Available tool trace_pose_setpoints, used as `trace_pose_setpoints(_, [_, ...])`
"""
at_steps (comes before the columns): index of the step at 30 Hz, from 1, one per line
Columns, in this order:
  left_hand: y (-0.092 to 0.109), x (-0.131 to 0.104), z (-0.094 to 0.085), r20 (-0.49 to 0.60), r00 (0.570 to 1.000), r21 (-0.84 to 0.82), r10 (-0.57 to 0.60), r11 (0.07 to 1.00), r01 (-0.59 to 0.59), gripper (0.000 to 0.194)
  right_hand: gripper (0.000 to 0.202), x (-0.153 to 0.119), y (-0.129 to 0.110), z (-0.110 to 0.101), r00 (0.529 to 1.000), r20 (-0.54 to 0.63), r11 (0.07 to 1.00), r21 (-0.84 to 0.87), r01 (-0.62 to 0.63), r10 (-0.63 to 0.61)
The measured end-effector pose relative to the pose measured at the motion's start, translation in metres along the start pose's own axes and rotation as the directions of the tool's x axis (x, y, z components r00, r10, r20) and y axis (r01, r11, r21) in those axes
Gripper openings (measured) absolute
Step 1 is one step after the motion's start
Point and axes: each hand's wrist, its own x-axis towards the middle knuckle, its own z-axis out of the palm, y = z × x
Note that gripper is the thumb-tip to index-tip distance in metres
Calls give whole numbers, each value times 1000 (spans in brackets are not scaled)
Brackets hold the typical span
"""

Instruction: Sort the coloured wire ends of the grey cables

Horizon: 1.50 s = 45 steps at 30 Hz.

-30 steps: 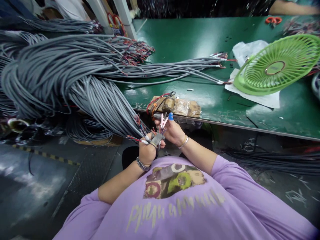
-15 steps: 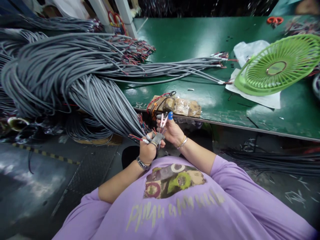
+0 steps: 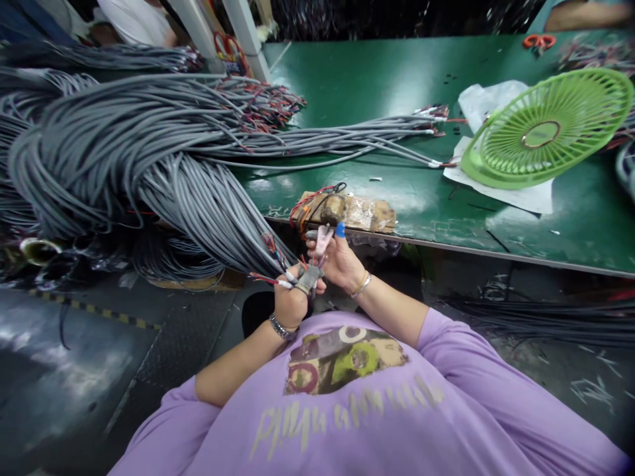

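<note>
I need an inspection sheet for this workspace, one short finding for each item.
Surface: green table, shiny, scuffed near the front edge.
Things in hand: cable ends with coloured wires showing; pink tool.
Clutter: green fan over paper, plastic bag, orange-handled scissors.
Hands: left hand grips the cable ends; right hand, with blue thumb cap, pinches the pink tool.
Cables: large grey bundle at left; some cables lie across the table.
Surroundings: another person's arm beyond the table; striped tape on the floor.
</note>
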Motion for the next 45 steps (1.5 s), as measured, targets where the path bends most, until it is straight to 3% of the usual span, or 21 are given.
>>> trace_pose_setpoints(4, [-1, -7, -8, 18, 999, 42, 33, 999, -34, 25, 65, -7, -6, -9, 997, 62, 996, -76, -37, 41])
trace_pose_setpoints(8, [1, -12, -15, 47, 996, 115, 75, 990, -80, 28, 61, -18, -18, -20, 970, 148, 937, -320, -137, 192])
trace_pose_setpoints(11, [4, -13, -16, 71, 995, 186, 72, 979, -84, 29, 52, -27, -27, -23, 949, 196, 860, -496, -123, 248])
trace_pose_setpoints(18, [13, -11, -13, 152, 984, 247, 92, 960, -128, 27, 30, -34, -28, -14, 980, 177, 767, -640, 44, 91])
trace_pose_setpoints(22, [17, -7, -13, 240, 970, 326, 38, 938, -117, 23, 28, -36, -20, -10, 979, 202, 747, -653, 123, 15])
trace_pose_setpoints(26, [20, -4, -16, 284, 958, 362, -36, 929, -72, 25, 32, -40, -18, -10, 965, 262, 739, -656, 156, 29])
trace_pose_setpoints(30, [17, -5, -18, 195, 979, 182, -53, 983, 17, 30, 39, -37, -25, -22, 965, 253, 797, -597, 95, 75])
trace_pose_setpoints(35, [13, -6, -13, 48, 997, -56, -57, 997, 60, 30, 45, -27, -29, -26, 991, 72, 909, -410, -74, 114])
trace_pose_setpoints(41, [15, -2, -2, 10, 999, -103, -54, 993, 54, 28, 44, -24, -17, -4, 998, 45, 905, -421, 55, -39])
trace_pose_setpoints(45, [18, 0, 1, 29, 998, -104, -60, 993, 62, 28, 40, -18, -13, -5, 997, 29, 931, -356, 81, -76])
